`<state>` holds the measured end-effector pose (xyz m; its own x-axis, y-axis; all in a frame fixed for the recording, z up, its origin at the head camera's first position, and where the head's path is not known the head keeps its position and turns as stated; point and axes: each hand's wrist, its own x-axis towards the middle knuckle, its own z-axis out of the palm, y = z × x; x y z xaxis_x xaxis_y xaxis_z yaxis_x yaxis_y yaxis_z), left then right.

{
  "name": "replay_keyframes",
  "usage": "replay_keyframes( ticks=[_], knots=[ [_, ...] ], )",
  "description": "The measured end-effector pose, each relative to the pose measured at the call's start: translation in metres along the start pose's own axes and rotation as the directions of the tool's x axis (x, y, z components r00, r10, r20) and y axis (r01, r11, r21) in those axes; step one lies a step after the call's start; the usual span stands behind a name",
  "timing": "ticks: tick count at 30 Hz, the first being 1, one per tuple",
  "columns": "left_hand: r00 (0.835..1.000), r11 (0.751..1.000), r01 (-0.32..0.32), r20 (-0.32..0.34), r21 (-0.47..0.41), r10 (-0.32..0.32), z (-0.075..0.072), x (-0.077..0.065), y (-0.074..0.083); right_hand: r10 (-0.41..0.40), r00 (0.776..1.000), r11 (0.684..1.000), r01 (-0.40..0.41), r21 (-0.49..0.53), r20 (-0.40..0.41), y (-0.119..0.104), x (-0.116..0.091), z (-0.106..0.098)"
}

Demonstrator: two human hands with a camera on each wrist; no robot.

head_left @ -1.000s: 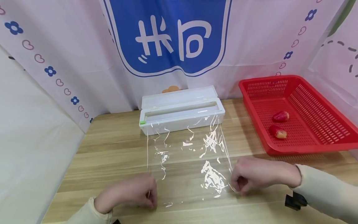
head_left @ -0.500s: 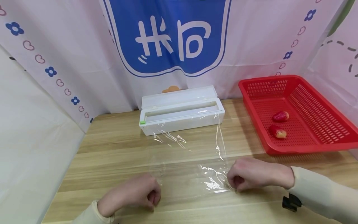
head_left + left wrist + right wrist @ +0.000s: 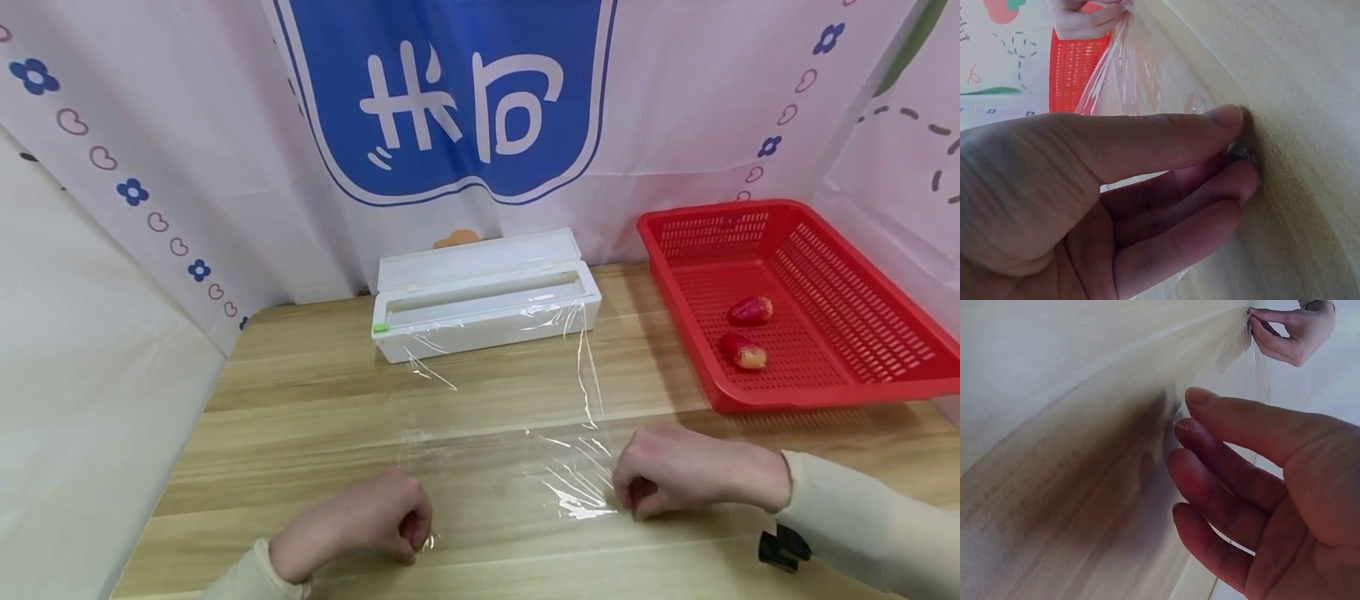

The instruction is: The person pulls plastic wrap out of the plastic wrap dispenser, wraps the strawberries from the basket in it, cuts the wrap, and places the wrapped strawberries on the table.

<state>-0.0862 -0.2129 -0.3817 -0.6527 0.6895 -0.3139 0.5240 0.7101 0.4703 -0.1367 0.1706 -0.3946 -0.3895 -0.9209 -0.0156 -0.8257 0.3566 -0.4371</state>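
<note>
A clear sheet of cling film (image 3: 510,467) stretches from a white cling film dispenser (image 3: 480,321) toward the near side of the table. The dispenser's lid (image 3: 480,250) stands up at the back, and a small green piece (image 3: 381,327) marks its left end. At the film's near left corner, my left hand (image 3: 367,517) pinches the edge between thumb and fingers, with a crumpled bit of film (image 3: 1241,152) showing at the fingertips. My right hand (image 3: 675,471) pinches the near right corner, its fingertips (image 3: 1188,425) close over the wood.
On the right stands a red plastic basket (image 3: 720,396) holding two red-and-yellow fruit-like pieces, one (image 3: 750,310) behind the other (image 3: 742,352). A printed white cloth (image 3: 225,108) hangs behind the wooden table (image 3: 285,400). A black clip-like part (image 3: 783,547) sits below the right sleeve.
My hands have drawn slightly closer together, the left shifting right and the right shifting left. Glints and creases on the cling film have changed. Dispenser and basket stay in place.
</note>
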Motion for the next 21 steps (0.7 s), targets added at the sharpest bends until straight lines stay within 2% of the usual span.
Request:
replay_keyframes(
  ticks=[2, 8, 14, 21],
  knots=[
    [1.000, 1.000, 0.008, 0.000, -0.006, -0.008, 0.0003, -0.0005, -0.0001, -0.003, 1.000, 1.000, 0.003, 0.002, 0.008, -0.0005, -0.0003, 0.0002],
    [1.000, 0.994, 0.023, 0.011, -0.105, -0.021, -0.0016, -0.0031, -0.0009, 0.008, 1.000, 1.000, -0.008, 0.010, 0.013, 0.0007, -0.0014, -0.0007],
    [1.000, 0.998, -0.021, -0.022, -0.059, 0.019, -0.0041, -0.0030, -0.0038, 0.011, 1.000, 1.000, -0.012, -0.023, -0.026, 0.0041, -0.0006, -0.0028],
    [0.999, 0.997, -0.007, -0.039, -0.072, 0.004, -0.0028, -0.0024, -0.0066, 0.000, 0.999, 1.000, -0.002, -0.030, -0.048, 0.0030, 0.0025, -0.0010]
  ],
)
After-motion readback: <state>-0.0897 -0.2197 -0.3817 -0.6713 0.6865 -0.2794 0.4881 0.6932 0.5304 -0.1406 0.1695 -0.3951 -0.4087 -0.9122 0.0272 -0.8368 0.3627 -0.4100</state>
